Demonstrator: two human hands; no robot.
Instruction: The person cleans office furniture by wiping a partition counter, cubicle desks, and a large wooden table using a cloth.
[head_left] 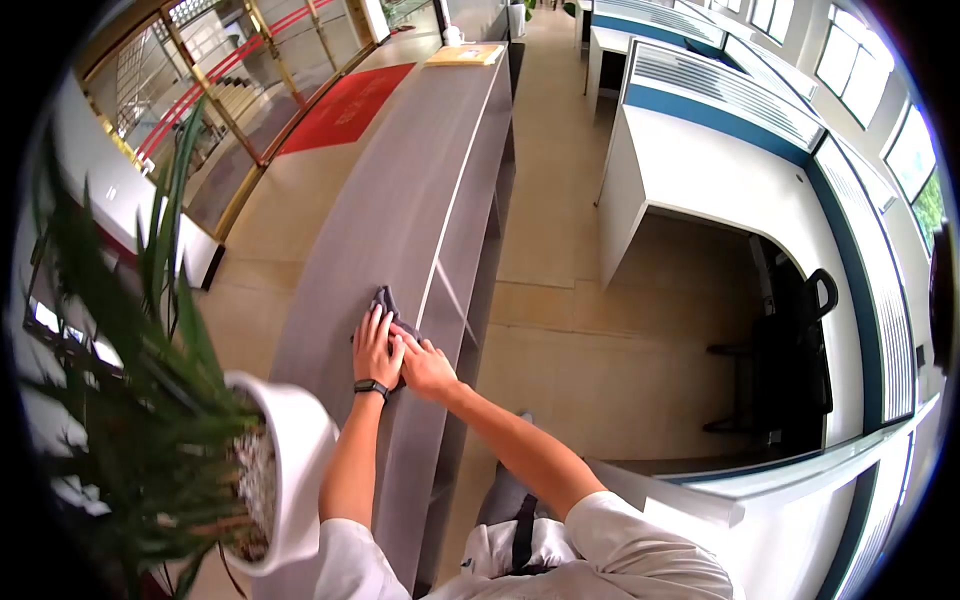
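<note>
— Two checks: finger state; reason?
— Left hand (375, 348): fingers extended, nearly together, upon dark cloth (384, 297); right hand (429, 371) overlaps, grip cannot be told; probably for even pressure; cloth beneath and just ahead of fingers, on countertop (400, 200); yellow packet (465, 55) far beyond.

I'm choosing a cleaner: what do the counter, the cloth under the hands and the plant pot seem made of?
Counter: probably satin wood-look laminate, judging by faint lengthwise streaks and soft sheen. Cloth: matte dark fabric, since it bunches; fibre unclear. Plant pot: glazed ceramic or plastic, smooth and white with slight shine.
</note>
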